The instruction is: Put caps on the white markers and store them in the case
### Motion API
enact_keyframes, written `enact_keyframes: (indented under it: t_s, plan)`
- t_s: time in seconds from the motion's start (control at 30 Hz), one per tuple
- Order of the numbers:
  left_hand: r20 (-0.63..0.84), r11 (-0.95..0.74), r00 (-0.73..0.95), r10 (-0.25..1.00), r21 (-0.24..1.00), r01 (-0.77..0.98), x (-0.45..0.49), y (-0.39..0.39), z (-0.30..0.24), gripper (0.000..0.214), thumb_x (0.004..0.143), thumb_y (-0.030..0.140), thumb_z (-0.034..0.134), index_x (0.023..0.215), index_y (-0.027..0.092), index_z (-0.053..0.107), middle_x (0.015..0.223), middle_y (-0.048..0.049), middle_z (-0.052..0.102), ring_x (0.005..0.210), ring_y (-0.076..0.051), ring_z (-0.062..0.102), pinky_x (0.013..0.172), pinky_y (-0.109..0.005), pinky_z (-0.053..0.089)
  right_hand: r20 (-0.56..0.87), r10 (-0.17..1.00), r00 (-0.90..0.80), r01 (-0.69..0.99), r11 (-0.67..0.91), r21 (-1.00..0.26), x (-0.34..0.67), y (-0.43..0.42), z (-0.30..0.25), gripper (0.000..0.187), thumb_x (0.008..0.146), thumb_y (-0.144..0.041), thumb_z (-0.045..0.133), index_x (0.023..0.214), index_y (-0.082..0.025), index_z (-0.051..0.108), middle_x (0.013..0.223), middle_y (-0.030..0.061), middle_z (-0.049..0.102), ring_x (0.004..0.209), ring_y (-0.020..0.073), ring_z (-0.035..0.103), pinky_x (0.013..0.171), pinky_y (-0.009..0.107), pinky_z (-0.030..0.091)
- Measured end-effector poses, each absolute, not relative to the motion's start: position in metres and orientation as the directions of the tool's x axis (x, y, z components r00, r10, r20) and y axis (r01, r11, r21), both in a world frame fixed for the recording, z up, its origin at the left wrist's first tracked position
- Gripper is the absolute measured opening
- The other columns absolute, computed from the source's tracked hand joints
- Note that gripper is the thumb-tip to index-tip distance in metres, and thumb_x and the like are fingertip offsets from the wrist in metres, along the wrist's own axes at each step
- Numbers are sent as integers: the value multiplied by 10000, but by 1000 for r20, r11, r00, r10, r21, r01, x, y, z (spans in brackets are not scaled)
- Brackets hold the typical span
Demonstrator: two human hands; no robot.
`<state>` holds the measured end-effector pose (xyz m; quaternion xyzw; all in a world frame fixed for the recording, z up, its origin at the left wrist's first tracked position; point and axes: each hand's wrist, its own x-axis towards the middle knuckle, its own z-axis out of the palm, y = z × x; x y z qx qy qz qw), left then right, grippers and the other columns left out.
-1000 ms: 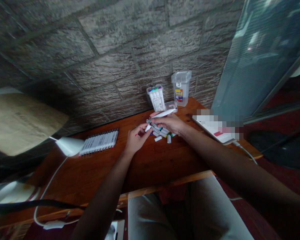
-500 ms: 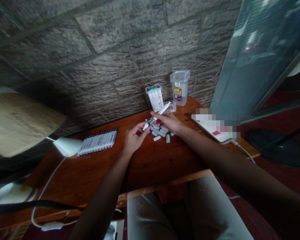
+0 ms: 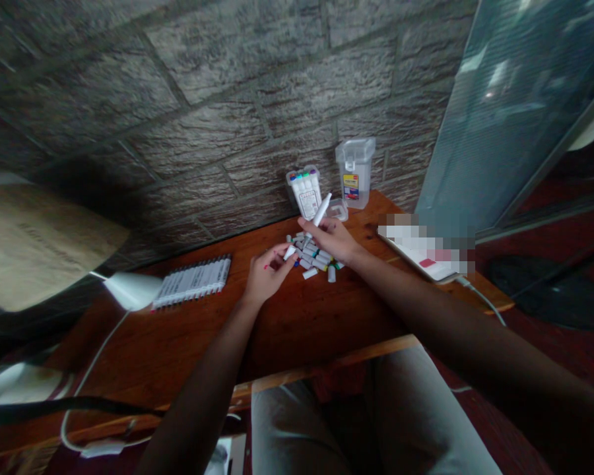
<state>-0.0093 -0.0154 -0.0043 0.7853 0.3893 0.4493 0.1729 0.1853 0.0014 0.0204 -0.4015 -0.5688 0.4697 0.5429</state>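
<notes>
My left hand [image 3: 268,272] is closed on a small white marker cap [image 3: 290,252], held between thumb and fingers. Red stains show on that hand. My right hand [image 3: 334,236] grips a white marker [image 3: 319,215], its upper end pointing up and away from me. Below and between both hands lies a heap of loose marker caps [image 3: 321,259], some with coloured ends. One white cap [image 3: 309,273] and a grey one [image 3: 331,274] lie at the near side of the heap.
A clear case of markers [image 3: 307,191] stands by the stone wall, beside a clear plastic box [image 3: 357,165] and a clear lid [image 3: 337,210]. Left lies a row of markers [image 3: 193,282] near a white lamp base [image 3: 132,290]. A laptop-like device [image 3: 443,272], partly blurred, sits right.
The marker in my right hand has tilted more upright. My left hand still holds the cap, turned slightly. Otherwise the scene is only slightly shifted.
</notes>
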Motion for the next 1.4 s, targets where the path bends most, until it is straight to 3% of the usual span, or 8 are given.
enact_keyframes:
  t_s: [0.63,1.4]
  plan:
    - [581,-638,280,764,620,456,-9,-17,-2,281,873,353,702,1090,177,726,759,-21,728,563,-98,580,549,-206,469,272,958,-96,-17,271,-962,185,3,18,580,772,-747,625,610,-204,501,569,-26,466,543,103,384,508,271,311]
    - [606,-658,281,744,592,465,-9,-16,-2,267,862,345,714,1074,186,740,729,-5,710,541,-89,549,541,-201,461,298,941,-159,10,304,-953,185,0,18,530,806,-676,635,630,-179,573,554,-39,498,505,84,408,506,248,328]
